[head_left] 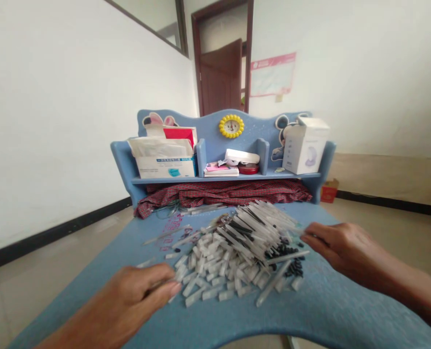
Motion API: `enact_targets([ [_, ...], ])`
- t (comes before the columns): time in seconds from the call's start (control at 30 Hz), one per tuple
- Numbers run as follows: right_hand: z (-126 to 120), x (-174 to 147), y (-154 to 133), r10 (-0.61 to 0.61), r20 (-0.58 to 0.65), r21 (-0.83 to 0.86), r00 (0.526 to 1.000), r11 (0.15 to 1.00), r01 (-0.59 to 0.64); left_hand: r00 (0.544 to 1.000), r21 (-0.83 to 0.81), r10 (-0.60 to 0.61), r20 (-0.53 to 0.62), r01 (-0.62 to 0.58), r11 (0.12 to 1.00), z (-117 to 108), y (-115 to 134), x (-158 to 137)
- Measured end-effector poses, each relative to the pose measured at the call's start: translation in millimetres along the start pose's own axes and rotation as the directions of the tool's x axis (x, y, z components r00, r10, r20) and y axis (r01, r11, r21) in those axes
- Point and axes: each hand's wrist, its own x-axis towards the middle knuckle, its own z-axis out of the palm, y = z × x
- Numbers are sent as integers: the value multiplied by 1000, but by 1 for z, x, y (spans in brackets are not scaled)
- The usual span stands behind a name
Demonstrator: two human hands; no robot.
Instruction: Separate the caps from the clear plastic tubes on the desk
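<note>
My left hand (139, 293) is closed in a pinch at the left edge of a heap of short translucent caps (215, 266). What lies between its thumb and fingers is hidden. My right hand (342, 242), slightly blurred, is also pinched, beside the right end of a pile of long translucent tubes (259, 223) that look like pen barrels. A pale tip seems to show at its fingertips, too blurred to name. Small black plugs (296, 266) lie scattered below the tubes, and several dark sticks (233, 237) lie among them.
The parts lie on a blue desk (346, 300) with a curved front edge. Behind them is a bunched red checked cloth (215, 193). The shelf above carries a mask box (164, 165), a white carton (304, 148), papers (221, 170) and a red round tin (248, 169).
</note>
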Motion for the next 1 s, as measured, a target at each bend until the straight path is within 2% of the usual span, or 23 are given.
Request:
enact_targets([
  [0.07, 14, 23, -10, 70, 105, -123, 992, 991, -57, 998, 156, 66, -9, -64, 986, -9, 48, 35],
  [0.1, 20, 35, -16, 95, 137, -174, 986, 982, -70, 996, 237, 90, -24, -81, 968, -10, 65, 50],
  [0.2, 33, 62, -36, 116, 184, -277, 976, 959, -62, 989, 429, 140, -35, -112, 896, 0, 83, 83],
  [0.33, 45, 82, -48, 93, 219, -293, 971, 956, -26, 988, 528, 146, -51, -98, 844, 15, 74, 105],
  [0.53, 56, 87, -40, 114, 221, -264, 968, 963, -53, 986, 479, 164, -37, -126, 868, 20, 70, 107],
  [0.77, 67, 83, -20, 207, 90, -159, 974, 968, -191, 990, 382, 139, -14, -123, 916, 7, 61, 106],
  [0.9, 77, 77, -7, 198, -18, -77, 980, 977, -199, 996, 462, 55, -73, -15, 887, -12, 49, 136],
  [1.0, 84, 73, -1, 182, -58, -9, 982, 983, -182, 995, 542, -16, -102, 69, 837, -17, 37, 168],
])
